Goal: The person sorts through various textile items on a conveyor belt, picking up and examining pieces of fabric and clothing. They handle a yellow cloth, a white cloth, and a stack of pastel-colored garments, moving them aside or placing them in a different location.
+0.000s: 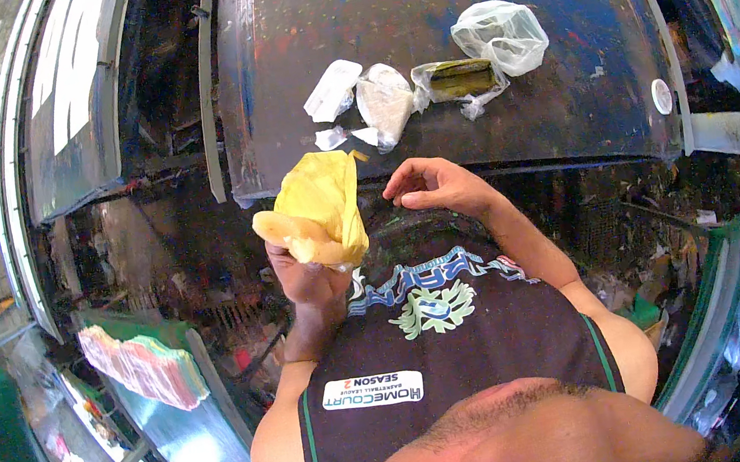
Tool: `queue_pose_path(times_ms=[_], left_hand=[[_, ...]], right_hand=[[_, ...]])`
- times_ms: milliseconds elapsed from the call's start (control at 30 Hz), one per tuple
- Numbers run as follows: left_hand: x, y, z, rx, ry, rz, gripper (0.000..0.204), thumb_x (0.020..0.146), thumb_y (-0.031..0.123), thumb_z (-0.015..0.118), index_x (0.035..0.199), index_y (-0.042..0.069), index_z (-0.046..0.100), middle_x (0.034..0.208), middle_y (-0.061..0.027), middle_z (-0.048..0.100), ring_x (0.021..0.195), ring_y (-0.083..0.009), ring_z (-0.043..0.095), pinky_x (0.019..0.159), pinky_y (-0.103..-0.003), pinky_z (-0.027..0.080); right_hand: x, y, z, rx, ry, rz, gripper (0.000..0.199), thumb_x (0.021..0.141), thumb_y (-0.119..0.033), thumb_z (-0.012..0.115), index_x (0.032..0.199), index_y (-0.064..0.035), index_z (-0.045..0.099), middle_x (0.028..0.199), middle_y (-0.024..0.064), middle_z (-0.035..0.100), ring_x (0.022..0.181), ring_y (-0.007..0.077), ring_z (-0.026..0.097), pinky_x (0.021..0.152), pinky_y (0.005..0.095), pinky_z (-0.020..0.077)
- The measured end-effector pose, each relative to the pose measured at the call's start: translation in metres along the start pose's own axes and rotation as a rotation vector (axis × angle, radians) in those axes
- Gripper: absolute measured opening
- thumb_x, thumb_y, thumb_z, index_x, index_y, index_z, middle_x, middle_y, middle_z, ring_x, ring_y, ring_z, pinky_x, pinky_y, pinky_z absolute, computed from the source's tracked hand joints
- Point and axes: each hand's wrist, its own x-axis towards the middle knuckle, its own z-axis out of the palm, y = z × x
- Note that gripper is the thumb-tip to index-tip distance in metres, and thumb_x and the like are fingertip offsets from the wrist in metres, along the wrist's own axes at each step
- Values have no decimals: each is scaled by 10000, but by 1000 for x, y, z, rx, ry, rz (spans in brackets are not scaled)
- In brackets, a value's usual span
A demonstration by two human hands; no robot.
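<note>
My left hand [308,275] is closed around a crumpled yellow plastic bag [323,195], raised in front of the surface's near edge. A pale, soft-looking lump [295,230] bulges from the bag's lower left; its kind is unclear. To the right, my right hand [441,186] hovers near the same edge, its fingers loosely curled and parted from the thumb, with nothing seen in them. Beyond the hands lie a white tray-like piece [334,89], a clear bag with beige contents [385,103], and an olive-brown packet [460,79] in clear wrapping.
A dark, scuffed belt-like surface [289,45] stretches away ahead. A translucent plastic bag [512,35] lies beside the packet, and a white round lid [662,96] sits near the right edge. At lower left, a stack of pinkish sheets [143,366] rests by a metal chute [204,458].
</note>
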Motion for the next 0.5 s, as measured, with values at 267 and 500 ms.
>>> queue_pose_path(times_ms=[267, 500], left_hand=[[20, 29, 5, 67, -12, -150, 632, 838, 232, 882, 1328, 5, 553, 1329, -173, 643, 1200, -357, 669, 1012, -547, 570], [25, 62, -3, 80, -152, -252, 562, 870, 222, 850, 1290, -12, 557, 1293, -191, 651, 1129, -368, 697, 917, -546, 617]], right_hand=[[-5, 10, 40, -48, 154, -24, 332, 944, -185, 759, 1224, -40, 656, 1165, 44, 697, 1094, 137, 640, 985, 321, 506], [1, 17, 75, 0, 237, -115, 324, 945, -184, 758, 1216, -37, 659, 1182, 52, 704, 1107, 140, 644, 995, 326, 500]])
